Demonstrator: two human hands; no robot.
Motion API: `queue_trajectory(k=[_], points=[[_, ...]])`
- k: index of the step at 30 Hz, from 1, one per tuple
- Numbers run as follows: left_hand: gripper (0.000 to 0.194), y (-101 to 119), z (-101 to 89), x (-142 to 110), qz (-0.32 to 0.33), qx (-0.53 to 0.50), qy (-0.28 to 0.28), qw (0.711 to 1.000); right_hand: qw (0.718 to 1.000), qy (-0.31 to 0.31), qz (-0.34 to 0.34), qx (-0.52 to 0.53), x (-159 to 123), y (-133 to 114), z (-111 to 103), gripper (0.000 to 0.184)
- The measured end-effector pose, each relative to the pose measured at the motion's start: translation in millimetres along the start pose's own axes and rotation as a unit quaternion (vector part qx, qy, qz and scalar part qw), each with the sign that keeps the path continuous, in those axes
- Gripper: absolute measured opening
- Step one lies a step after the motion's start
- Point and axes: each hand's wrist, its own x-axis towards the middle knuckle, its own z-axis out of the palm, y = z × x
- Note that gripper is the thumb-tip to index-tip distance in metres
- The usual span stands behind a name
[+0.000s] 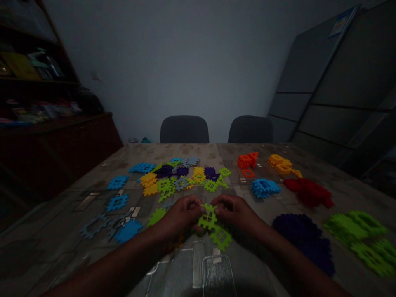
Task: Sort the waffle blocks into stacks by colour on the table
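Left hand [186, 212] and right hand [232, 210]: grip of each clamped on one lime-green toothed, window-shaped plastic piece [209, 218] | Piece: between the hands, over the grey-brown patterned tabletop [173, 276]

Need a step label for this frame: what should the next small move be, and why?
Probably move the green windowed piece to the green pile at far right. The left hand and right hand both have it at their fingertips, and the right-side groups, such as the red pile and blue pile, each show one colour.
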Motion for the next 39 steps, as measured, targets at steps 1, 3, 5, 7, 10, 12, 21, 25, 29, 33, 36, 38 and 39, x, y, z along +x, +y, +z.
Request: queue_trajectory(k=[1,3,5,7,10,12,21,25,29,33,36,38,39], points=[[0.042,-2,-0.2,-4,0.0,-0.01,-0.002,1.0,1.0,-0.007,0.004,0.011,0,-2,-1,0.018],[0.037,-4,-6.7,-12,0.029,0.01,0.012,0.999,0.999,-0.039,0.008,0.012,-2,-7,-9,0.015],[0.032,-7,-20.6,-20,0.082,0.076,0.059,0.992,0.996,-0.093,0.019,-0.005,-4,-11,-21,0.014],[0.028,-11,-37.9,-27,0.118,0.147,0.115,0.975,0.988,-0.146,0.029,-0.032,-6,-14,-34,0.015],[0.026,-20,-58.2,-35,0.12,0.188,0.164,0.961,0.978,-0.192,0.006,-0.082,-8,-13,-41,0.018],[0.026,-26,-63.2,-37,0.118,0.201,0.174,0.957,0.973,-0.202,-0.017,-0.111,-9,-10,-38,0.02],[0.027,-26,-57.9,-40,0.179,0.306,0.141,0.924,0.961,-0.148,-0.057,-0.228,-6,-5,-26,0.026],[0.03,-21,-60.8,-41,0.155,0.33,0.145,0.92,0.946,-0.176,-0.048,-0.267,-15,-12,-31,0.036],[0.044,-21,-63.7,-43,0.163,0.359,0.1,0.914,0.93,-0.233,-0.062,-0.278,-24,-17,-27,0.071],[0.053,-27,-71.9,-42,0.135,0.38,0.103,0.909,0.92,-0.23,-0.065,-0.31,-24,-18,-17,0.062],[0.047,-32,-76.6,-40,0.145,0.396,0.1,0.901,0.917,-0.227,-0.056,-0.323,-23,-19,-15,0.059],[0.043,-35,-76.6,-38,0.157,0.403,0.104,0.896,0.923,-0.221,-0.05,-0.311,-23,-18,-17,0.062],[0.041,-35,-75.6,-37,0.162,0.403,0.109,0.894,0.928,-0.216,-0.047,-0.3,-21,-17,-19,0.061]])
